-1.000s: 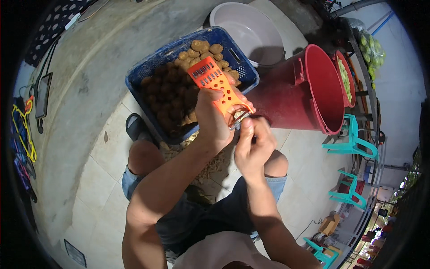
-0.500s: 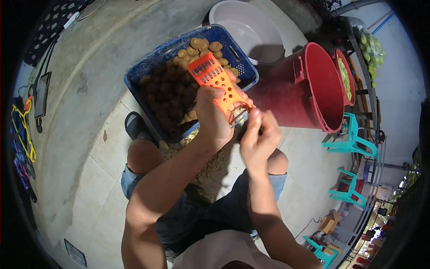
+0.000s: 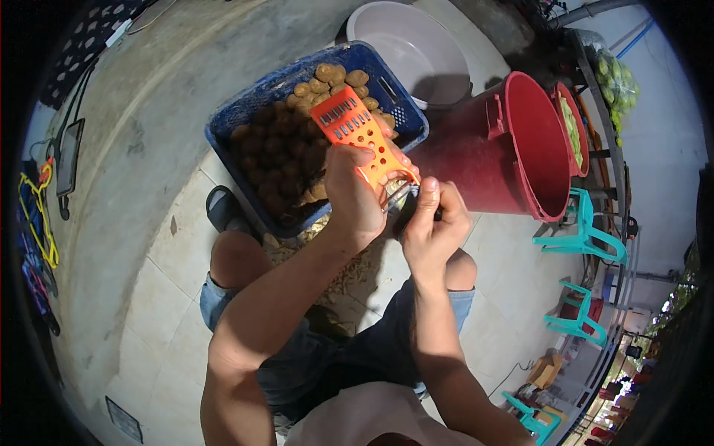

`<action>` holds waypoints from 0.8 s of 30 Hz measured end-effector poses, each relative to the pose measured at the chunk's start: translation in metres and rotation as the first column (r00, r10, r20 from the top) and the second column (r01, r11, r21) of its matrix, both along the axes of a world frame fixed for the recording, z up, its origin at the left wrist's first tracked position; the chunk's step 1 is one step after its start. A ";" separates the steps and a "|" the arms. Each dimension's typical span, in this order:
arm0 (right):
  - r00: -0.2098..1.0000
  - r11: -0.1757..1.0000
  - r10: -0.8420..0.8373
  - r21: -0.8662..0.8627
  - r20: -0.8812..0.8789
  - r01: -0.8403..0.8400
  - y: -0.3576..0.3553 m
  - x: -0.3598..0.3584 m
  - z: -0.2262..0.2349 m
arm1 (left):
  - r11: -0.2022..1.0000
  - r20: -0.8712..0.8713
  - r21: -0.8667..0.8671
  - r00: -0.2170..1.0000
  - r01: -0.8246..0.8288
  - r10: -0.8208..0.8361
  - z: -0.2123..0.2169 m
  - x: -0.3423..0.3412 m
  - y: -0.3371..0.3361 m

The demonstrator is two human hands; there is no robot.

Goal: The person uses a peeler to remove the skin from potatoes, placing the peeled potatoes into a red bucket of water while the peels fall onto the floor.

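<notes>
Grater (image 3: 357, 134), orange plastic, flat, with slots at its far end and round holes nearer the grip. I see it held up over the near edge of the blue crate (image 3: 230, 119), tilted so its far end points away from the body. Left hand (image 3: 355, 195) is closed around its lower end, fingers wrapped across the back and thumb side toward me; the grater sticks out beyond the knuckles, up and slightly to the right.

Right hand (image 3: 433, 224) sits just beside the left, touching or nearly touching it at the bottom corner of the grater. Its fingers are curled shut on a small dark thing with a bit of metal showing; I cannot tell what that thing is. It meets the grater's lower edge, between the two hands.

Crate holds small brown round roots (image 3: 297, 149), paler ones at the far corner. Brown peelings (image 3: 349, 279) lie on the tiled floor between the knees, below both hands.

To the right of the hands, a red bucket (image 3: 520, 149), close to the crate. Beyond the crate, a grey basin (image 3: 413, 48). Dark sandal (image 3: 222, 208) beside the left knee. Teal plastic chairs (image 3: 587, 230) farther right.
</notes>
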State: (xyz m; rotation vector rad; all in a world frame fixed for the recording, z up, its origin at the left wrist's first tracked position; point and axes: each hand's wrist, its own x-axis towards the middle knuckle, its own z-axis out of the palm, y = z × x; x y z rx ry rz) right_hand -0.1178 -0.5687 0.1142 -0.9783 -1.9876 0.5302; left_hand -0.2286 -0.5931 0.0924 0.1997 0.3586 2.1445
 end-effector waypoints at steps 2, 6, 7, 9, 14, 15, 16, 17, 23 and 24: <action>1.000 1.000 -0.009 -0.021 -0.021 0.009 0.001 -0.001 0.002 | 1.000 -0.012 -0.008 1.000 -0.008 0.008 0.000 0.001 0.001; 1.000 1.000 0.014 0.012 -0.023 -0.013 -0.004 -0.003 0.003 | 0.999 -0.036 -0.006 0.999 -0.033 0.033 -0.002 0.000 0.003; 0.999 0.999 0.040 0.025 -0.016 -0.039 -0.008 -0.004 0.002 | 0.999 -0.036 -0.006 0.999 -0.033 0.033 -0.002 0.000 0.002; 0.997 0.997 0.072 0.021 0.010 -0.072 -0.011 -0.003 0.003 | 1.000 -0.020 -0.001 1.000 0.010 -0.010 -0.001 0.000 -0.001; 0.996 0.994 0.090 0.065 0.002 -0.090 -0.011 -0.002 0.001 | 1.000 -0.008 -0.005 1.000 -0.005 0.005 0.000 0.000 0.001; 0.994 0.992 0.110 0.065 -0.011 -0.109 -0.013 -0.004 0.000 | 1.000 0.025 -0.012 0.999 0.029 -0.028 0.000 0.000 -0.002; 0.991 0.990 0.129 0.066 -0.024 -0.127 -0.015 -0.005 0.001 | 0.999 0.025 -0.014 0.999 0.031 -0.030 0.000 0.000 -0.001; 0.998 0.999 0.053 0.010 -0.019 -0.053 -0.011 -0.007 0.004 | 1.000 0.038 -0.018 0.999 -0.004 0.005 0.001 0.001 0.000; 0.993 0.992 0.108 0.061 0.044 -0.110 -0.013 -0.002 0.000 | 1.000 0.007 0.001 1.000 0.005 -0.005 0.002 -0.001 -0.001; 0.999 0.998 0.045 -0.033 -0.008 -0.046 -0.006 -0.005 0.004 | 1.000 0.009 0.002 1.000 0.003 -0.003 0.002 -0.001 -0.001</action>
